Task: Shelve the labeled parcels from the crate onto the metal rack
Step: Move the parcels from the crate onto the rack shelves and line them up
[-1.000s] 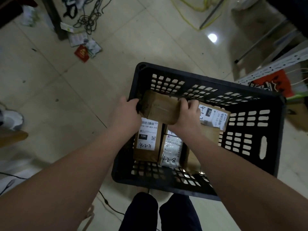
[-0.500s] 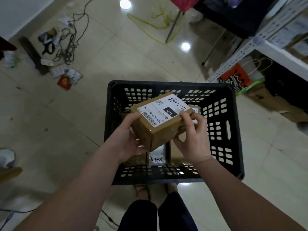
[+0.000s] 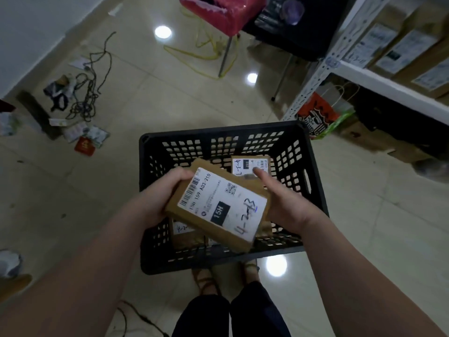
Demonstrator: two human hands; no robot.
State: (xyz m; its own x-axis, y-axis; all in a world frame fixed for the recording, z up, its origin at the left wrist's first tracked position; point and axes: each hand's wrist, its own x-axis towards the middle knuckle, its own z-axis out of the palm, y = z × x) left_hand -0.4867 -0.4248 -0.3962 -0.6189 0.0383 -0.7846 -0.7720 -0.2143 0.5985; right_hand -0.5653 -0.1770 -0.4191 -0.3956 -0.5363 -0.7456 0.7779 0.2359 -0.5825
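Parcel (image 3: 218, 205): held over the near half of the black crate (image 3: 218, 132), above its rim, label turned up. Gripped at both ends. Left hand (image 3: 155, 198) on the far-left end, thumb curled over the top edge, fingers tucked underneath and out of sight. Right hand (image 3: 284, 205) cupped against the near-right end, thumb laid along the far edge, other fingers hidden below. Clamping rather than spread, as far as can be told.

Long axis slanting from far left to near right. Metal rack (image 3: 313, 83) off to the far right of both hands, its perforated post rising just beyond the crate's far-right corner. Right hand the nearer of the two to it. Probably a swing rightward and upward needed to reach the white shelf edge (image 3: 388, 86), already lined with brown boxes (image 3: 401, 49), so a free slot to be picked out first.

Flat brown cardboard, rigid-looking, with a white shipping label over most of the top face. Barcode toward the far-left end, a black block reading 15H, a small QR code, and a handwritten code starting 4-2 toward the near-right end, last figures too blurred to read surely. Likely light enough to pass to one hand.

Left in the crate: a second box (image 3: 250, 164) marked 4-3-1 at the far right, and another (image 3: 184, 232) partly hidden beneath.
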